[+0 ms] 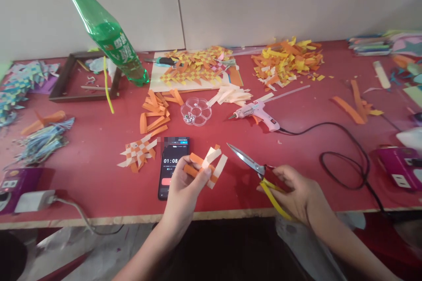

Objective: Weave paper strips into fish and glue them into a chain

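Orange and cream paper strips (216,179), partly woven together, are pinched between the thumb and fingers of my left hand (184,189). My right hand (298,193) grips scissors (245,158) by their yellow handles. The blades point up and left toward the strips, apart from them and looking nearly closed. Behind my left hand a phone (174,153) lies on the table, showing a timer. To its left rests a woven orange and cream paper fish (136,153).
On the red table (211,136) lie a pink glue gun (260,114) with a black cord, a clear flower-shaped dish (197,112), orange strips (154,107) and cream strips (231,95). A green bottle (112,39) stands by a brown frame (61,81). Orange and yellow scraps (286,61) form a pile.
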A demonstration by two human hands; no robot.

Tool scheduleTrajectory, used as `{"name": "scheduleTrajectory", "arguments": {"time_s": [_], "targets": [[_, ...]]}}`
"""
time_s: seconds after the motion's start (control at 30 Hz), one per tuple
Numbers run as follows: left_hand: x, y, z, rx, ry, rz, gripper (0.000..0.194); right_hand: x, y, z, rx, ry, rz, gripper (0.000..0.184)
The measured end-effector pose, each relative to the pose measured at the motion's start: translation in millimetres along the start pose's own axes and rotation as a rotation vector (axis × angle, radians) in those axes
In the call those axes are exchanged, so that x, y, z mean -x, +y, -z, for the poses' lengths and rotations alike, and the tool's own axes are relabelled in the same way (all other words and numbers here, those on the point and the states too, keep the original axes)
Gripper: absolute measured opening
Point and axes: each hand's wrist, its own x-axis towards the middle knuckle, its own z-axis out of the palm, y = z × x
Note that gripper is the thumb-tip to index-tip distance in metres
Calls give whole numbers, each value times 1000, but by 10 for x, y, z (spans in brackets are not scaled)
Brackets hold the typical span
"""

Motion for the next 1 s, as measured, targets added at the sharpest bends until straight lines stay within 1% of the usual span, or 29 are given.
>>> {"name": "scheduleTrajectory", "arguments": {"time_s": [0.1,0.2,0.3,0.37,0.4,0.43,0.5,0.57,0.6,0.63,0.67,0.7,0.73,0.77,0.83,0.87,0.93,1.0], "targets": [[1,11,-5,-16,13,1,30,-47,22,70,187,13,-17,42],[15,19,5,-49,19,2,33,-113,134,145,309,70,-28,41],[34,26,19,-108,8,-21,32,-203,335,215,331,127,-20,43],[40,29,26,-129,-8,-30,32,-250,421,266,331,141,41,49],[41,29,29,-133,-16,-29,32,-260,419,290,332,135,71,52],[42,28,30,-134,-22,-28,33,-257,378,311,328,128,100,53],[46,23,29,-135,-28,-25,32,-215,177,329,295,129,148,50],[57,15,25,-145,-30,-16,32,-145,-139,300,117,205,189,31],[64,10,21,-155,-31,-9,32,-114,-311,265,-48,251,195,23],[72,5,17,-166,-33,-1,32,-94,-476,218,-248,173,207,22],[81,0,12,-178,-36,6,32,-90,-624,164,-463,105,187,25],[89,-3,7,-187,-38,8,33,-104,-749,107,-642,3,142,30],[97,-3,3,-194,-38,8,32,-137,-847,55,-776,-54,126,33],[104,-2,1,-195,-40,5,31,-186,-920,11,-852,-91,103,34],[115,11,7,-188,-38,-5,29,-317,-997,-44,-886,-159,88,28],[118,20,16,-180,-36,-10,28,-391,-1010,-56,-879,-161,88,24],[120,40,46,-160,-35,-6,29,-540,-1003,-65,-810,-110,103,19],[114,55,83,-140,-16,-2,30,-676,-973,-85,-664,-28,139,18]]}}
